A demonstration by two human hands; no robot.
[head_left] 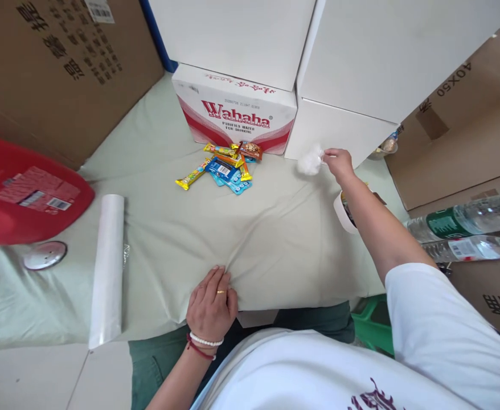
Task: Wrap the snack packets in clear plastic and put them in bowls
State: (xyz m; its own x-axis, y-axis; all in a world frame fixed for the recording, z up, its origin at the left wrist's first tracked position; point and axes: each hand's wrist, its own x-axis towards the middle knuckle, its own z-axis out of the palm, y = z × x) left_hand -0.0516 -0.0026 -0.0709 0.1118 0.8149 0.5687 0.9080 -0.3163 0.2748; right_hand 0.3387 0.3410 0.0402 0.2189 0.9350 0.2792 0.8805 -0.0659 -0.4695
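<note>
Stretched out to the back right, my right hand (339, 163) pinches the end of a bunched, whitish see-through plastic bag (310, 160), held in front of the white boxes. My left hand (213, 300) lies flat on the pale green cloth (160, 245) at the front edge, fingers extended and nothing in it. A pile of small wrapped snacks (228, 165) in yellow, blue and brown packets rests on the cloth at the back middle. Under my right forearm stands a white bowl (344, 214), partly hidden, with packets inside.
A Wahaha water carton (237, 114) and white boxes (352, 51) line the back. On the left are a red jug (28, 193), a round lid-like disc (45, 255) and a plastic roll (108, 267). Clear bottles (472, 222) and a cardboard box (459, 119) flank the right.
</note>
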